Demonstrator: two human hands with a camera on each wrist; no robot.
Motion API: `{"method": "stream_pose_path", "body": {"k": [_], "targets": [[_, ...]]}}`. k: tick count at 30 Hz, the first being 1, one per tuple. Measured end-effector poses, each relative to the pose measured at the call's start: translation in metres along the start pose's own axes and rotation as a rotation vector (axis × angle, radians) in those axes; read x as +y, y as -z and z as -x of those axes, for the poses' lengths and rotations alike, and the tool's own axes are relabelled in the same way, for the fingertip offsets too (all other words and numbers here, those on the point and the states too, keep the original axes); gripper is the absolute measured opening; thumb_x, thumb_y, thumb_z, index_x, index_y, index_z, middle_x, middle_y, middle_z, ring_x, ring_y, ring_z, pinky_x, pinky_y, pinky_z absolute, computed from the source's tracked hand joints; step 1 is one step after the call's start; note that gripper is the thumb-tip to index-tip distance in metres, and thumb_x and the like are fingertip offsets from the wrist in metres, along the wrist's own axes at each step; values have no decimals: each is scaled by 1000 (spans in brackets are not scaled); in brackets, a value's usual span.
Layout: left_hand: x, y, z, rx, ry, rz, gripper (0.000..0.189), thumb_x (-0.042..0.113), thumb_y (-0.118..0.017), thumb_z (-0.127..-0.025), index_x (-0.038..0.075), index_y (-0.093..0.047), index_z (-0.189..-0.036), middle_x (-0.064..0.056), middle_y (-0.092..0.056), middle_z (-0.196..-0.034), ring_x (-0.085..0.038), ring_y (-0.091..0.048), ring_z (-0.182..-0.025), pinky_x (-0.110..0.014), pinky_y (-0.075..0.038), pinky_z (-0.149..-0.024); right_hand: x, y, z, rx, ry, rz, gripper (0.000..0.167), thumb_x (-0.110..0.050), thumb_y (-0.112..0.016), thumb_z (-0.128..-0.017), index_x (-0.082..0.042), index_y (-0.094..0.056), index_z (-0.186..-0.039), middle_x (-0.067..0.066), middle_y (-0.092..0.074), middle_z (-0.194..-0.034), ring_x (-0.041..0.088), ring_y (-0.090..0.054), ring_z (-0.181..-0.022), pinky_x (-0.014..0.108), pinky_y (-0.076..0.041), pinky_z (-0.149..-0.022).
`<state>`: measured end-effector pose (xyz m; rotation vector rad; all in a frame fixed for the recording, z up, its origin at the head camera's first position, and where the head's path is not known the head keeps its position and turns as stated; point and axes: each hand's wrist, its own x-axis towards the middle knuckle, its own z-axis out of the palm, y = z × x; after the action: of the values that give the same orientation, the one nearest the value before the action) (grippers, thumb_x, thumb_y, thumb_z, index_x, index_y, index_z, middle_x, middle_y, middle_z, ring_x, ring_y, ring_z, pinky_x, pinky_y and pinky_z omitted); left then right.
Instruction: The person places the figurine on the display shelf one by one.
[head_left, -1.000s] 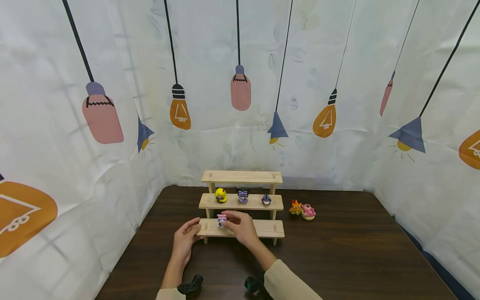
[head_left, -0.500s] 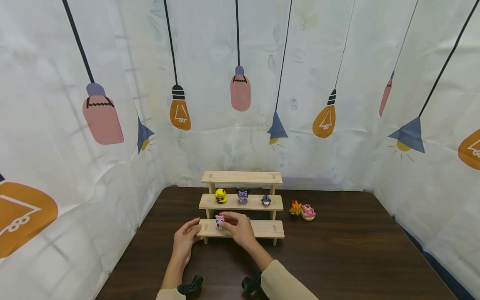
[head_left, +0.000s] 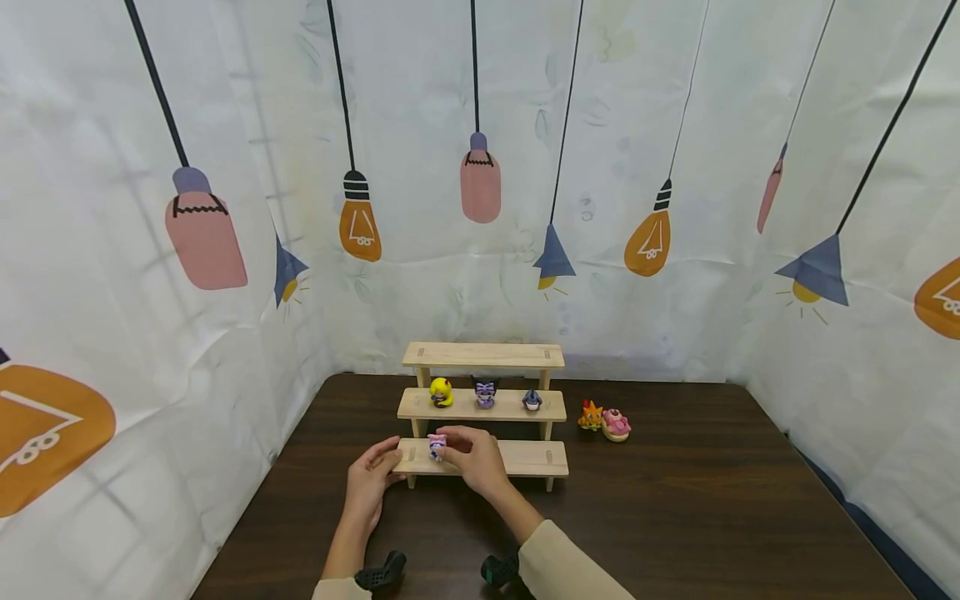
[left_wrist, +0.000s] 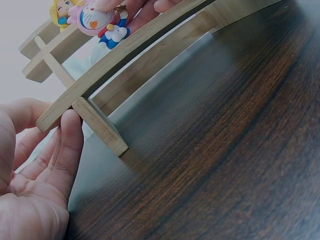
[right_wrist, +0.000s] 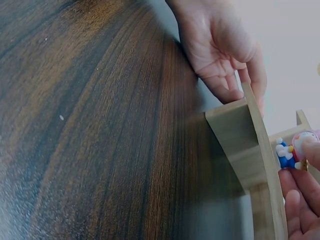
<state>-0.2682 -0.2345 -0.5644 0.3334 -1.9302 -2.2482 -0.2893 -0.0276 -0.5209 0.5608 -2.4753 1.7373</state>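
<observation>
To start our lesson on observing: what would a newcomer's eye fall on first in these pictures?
Probably the colourful hanging lamps printed across the backdrop behind the table. Next, the wooden stand on the dark table, with three figurines along its middle shelf. Then the right hand, pinching a pink-and-blue figurine near the left end of the bottom shelf.

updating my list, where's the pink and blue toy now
In the head view, the pink and blue toy is in the right hand, near the left end of the bottom shelf, right of the left hand.
</observation>
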Motion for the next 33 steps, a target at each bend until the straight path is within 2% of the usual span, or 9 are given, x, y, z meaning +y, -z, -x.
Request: {"method": "stream_pose_path", "body": {"k": [10,22,33], "targets": [[0,0,1,11,1,18,38,9,-63,-101,-3,-60,-137,6,-73,-101,-11,-69,-81,-26,-61,-69,-1,-1,1,4,-9,39,27,-17,-78,-92,-13,-77,-118,0,-78,-107,4,-67,-89,19,-56,-77],[0,-1,1,-3,0,10,39,11,-62,-102,-1,-59,-139,6,-73,-104,-9,-69,-83,-25,-61,-72,-3,-3,1,13,-11,54,25,-19,-78,-91,-15,-78,-116,0,-78,-108,9,-71,-94,26,-60,-85],[1,-1,2,3,-23,-5,43,12,-64,-101,-5,-56,-140,3,-72,-105,-9,-69,-82,-24,-61,-70,-3,-5,0,16,-17,65,27,-20,-78,-92,-14,-77,-118,-1,-78,-106,7,-69,-91,25,-59,-83]]}}
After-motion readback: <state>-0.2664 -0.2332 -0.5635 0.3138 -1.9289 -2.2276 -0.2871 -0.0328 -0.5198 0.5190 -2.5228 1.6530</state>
